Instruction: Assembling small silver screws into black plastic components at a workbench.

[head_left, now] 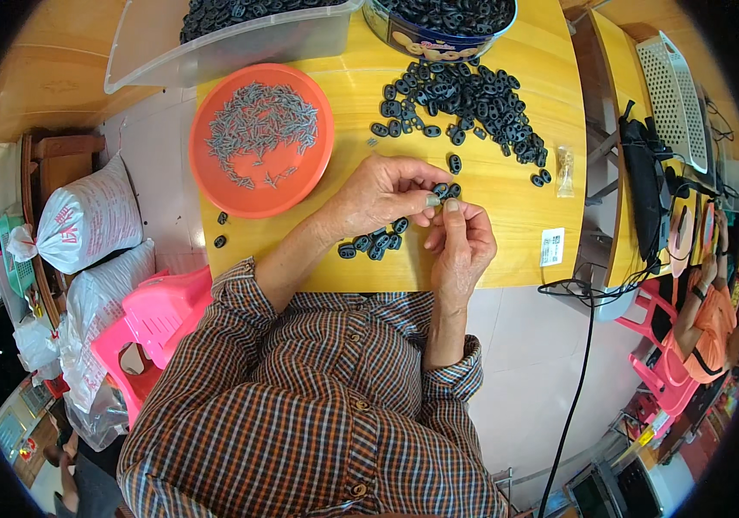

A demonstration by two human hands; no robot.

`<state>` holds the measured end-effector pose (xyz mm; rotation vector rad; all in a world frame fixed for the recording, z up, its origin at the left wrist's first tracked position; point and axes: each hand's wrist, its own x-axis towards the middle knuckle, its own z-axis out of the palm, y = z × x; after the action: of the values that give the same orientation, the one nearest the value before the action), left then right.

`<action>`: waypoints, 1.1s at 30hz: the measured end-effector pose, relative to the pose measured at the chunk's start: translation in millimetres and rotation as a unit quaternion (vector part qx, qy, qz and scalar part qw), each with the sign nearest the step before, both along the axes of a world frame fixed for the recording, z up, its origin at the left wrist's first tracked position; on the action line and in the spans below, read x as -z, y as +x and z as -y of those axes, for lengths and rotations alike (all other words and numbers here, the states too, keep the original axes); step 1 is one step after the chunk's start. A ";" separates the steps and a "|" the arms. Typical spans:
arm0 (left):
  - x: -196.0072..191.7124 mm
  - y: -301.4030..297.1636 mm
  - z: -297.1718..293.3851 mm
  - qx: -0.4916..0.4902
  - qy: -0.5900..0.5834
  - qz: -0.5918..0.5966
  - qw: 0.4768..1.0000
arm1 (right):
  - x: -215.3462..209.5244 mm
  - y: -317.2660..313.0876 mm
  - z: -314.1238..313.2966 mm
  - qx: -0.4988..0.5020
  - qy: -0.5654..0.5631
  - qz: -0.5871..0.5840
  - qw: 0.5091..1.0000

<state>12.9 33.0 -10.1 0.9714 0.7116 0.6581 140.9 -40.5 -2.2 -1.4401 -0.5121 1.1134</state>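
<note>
Above the front part of the yellow table, my left hand (380, 197) and my right hand (462, 248) meet with thumbs and fingertips closed together. Between them they pinch a small black two-holed cord lock (442, 189), partly covered by the fingers. Just beyond my fingertips a single cord lock (455, 162) lies by itself. A small group of cord locks (376, 244) rests below my left hand near the front edge. Farther back spreads a large loose pile of the same black pieces (481, 108). To the left, an orange round tray (205, 177) holds many small grey springs (261, 121).
At the back stand a clear plastic bin (240, 59) and a round tin (438, 45), both full of black pieces. A small clear packet (565, 173) and a white label (551, 247) lie at the right. A pink chair (162, 315) is at the left; a black cable (589, 345) hangs at the right.
</note>
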 end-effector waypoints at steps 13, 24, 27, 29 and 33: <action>4.7 -0.3 0.2 0.008 0.020 -0.011 1.000 | 1.1 0.8 0.6 -0.001 0.010 -0.011 1.000; 4.7 -0.2 0.9 0.010 0.044 -0.017 0.999 | 0.2 -0.4 1.2 0.007 0.007 0.008 1.000; 4.7 -0.1 1.2 0.009 0.045 -0.019 0.999 | 0.4 0.3 1.8 0.007 0.007 0.008 1.000; 4.7 -0.4 1.3 0.009 0.046 -0.020 0.999 | 1.2 0.2 2.1 0.005 0.003 0.010 1.000; 7.1 0.9 2.1 0.000 0.048 -0.006 0.999 | 0.8 -0.4 1.8 0.006 0.011 0.025 1.000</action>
<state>13.8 30.9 -17.2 1.0643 0.6945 0.6916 140.5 -42.3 -3.0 -1.4542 -0.5493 1.0619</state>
